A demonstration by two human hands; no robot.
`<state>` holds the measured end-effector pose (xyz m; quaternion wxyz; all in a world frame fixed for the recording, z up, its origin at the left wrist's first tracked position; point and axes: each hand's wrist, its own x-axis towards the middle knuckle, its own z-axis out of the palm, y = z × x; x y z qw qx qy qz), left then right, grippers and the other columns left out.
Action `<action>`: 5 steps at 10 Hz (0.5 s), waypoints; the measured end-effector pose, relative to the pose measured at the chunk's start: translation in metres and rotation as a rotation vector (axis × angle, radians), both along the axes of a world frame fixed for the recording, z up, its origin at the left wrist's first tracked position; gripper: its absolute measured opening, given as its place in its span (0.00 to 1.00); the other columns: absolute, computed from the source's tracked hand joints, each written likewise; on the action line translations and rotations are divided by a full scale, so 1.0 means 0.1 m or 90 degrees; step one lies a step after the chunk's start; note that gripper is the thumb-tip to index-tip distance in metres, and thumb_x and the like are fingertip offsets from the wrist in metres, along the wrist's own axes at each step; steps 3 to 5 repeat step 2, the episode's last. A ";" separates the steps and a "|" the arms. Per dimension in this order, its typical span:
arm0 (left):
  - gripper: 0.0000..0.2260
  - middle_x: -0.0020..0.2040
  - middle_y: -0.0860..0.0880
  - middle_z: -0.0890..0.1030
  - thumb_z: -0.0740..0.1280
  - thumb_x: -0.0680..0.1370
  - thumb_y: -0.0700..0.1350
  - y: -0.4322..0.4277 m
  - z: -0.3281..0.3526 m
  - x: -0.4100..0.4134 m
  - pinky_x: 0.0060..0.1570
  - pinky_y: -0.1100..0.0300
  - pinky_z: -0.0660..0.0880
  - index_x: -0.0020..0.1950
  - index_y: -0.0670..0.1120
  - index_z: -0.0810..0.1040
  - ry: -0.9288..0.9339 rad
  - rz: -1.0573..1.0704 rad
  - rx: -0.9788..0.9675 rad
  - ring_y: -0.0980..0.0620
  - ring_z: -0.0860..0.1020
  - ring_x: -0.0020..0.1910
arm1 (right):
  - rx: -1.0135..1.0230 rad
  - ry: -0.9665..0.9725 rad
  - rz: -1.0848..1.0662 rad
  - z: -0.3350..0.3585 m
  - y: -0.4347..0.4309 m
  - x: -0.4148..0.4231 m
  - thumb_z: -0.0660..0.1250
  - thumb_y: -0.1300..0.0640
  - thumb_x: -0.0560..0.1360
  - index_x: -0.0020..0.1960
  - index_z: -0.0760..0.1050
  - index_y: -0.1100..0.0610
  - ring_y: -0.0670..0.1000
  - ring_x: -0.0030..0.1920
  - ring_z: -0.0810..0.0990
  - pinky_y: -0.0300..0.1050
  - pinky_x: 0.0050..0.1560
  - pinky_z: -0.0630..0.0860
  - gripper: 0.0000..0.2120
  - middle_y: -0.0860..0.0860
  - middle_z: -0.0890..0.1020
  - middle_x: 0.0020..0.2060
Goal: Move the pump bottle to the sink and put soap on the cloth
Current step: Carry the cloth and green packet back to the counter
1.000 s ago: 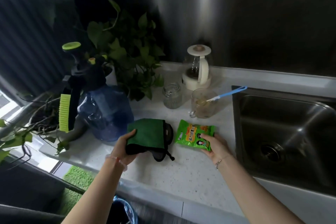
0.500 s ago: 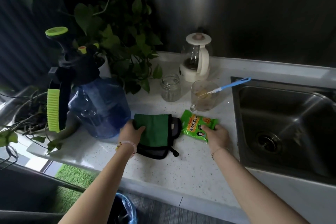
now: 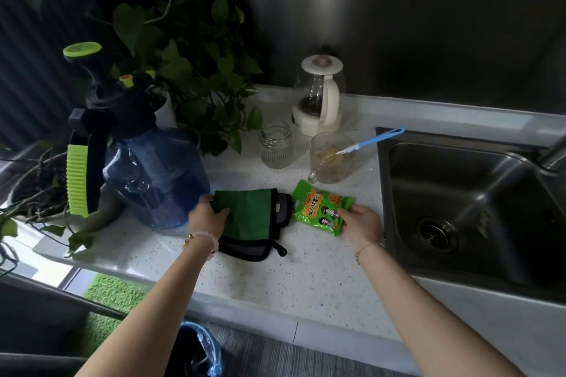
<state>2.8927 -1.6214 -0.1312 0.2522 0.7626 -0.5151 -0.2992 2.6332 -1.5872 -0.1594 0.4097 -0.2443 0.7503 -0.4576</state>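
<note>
Left hand (image 3: 205,217) grips cloth (image 3: 249,213); right hand (image 3: 363,223) pinches packet (image 3: 320,206), fingertips hidden.

The speckled white counter (image 3: 275,278) carries a blue pump bottle (image 3: 156,177), green cloth (image 3: 248,214), snack packet (image 3: 321,208), jar (image 3: 275,145) and kettle (image 3: 320,101).

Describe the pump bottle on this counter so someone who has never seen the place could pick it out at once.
Start at the steel sink and follow the white speckled counter to its far left end, in front of the leafy green plant. There stands the big translucent blue pump bottle. Its black pump head and lime-green ribbed handle set it apart from the small clear glass jars.
</note>
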 end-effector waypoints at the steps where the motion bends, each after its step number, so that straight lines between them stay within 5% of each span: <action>1: 0.21 0.63 0.35 0.75 0.66 0.75 0.41 0.03 0.06 0.01 0.61 0.49 0.70 0.66 0.38 0.68 -0.002 -0.001 -0.012 0.36 0.73 0.62 | 0.003 -0.044 -0.025 0.02 0.03 -0.13 0.69 0.62 0.71 0.49 0.80 0.59 0.57 0.53 0.81 0.56 0.58 0.77 0.07 0.56 0.83 0.50; 2: 0.19 0.62 0.34 0.76 0.64 0.75 0.41 0.07 0.15 0.00 0.60 0.49 0.70 0.65 0.38 0.69 -0.029 -0.005 -0.014 0.35 0.73 0.61 | 0.003 -0.083 -0.038 0.09 0.07 -0.28 0.68 0.63 0.72 0.61 0.75 0.64 0.55 0.49 0.80 0.51 0.59 0.77 0.18 0.58 0.81 0.50; 5: 0.19 0.62 0.34 0.76 0.64 0.75 0.41 0.07 0.15 0.00 0.60 0.49 0.70 0.65 0.38 0.69 -0.029 -0.005 -0.014 0.35 0.73 0.61 | 0.003 -0.083 -0.038 0.09 0.07 -0.28 0.68 0.63 0.72 0.61 0.75 0.64 0.55 0.49 0.80 0.51 0.59 0.77 0.18 0.58 0.81 0.50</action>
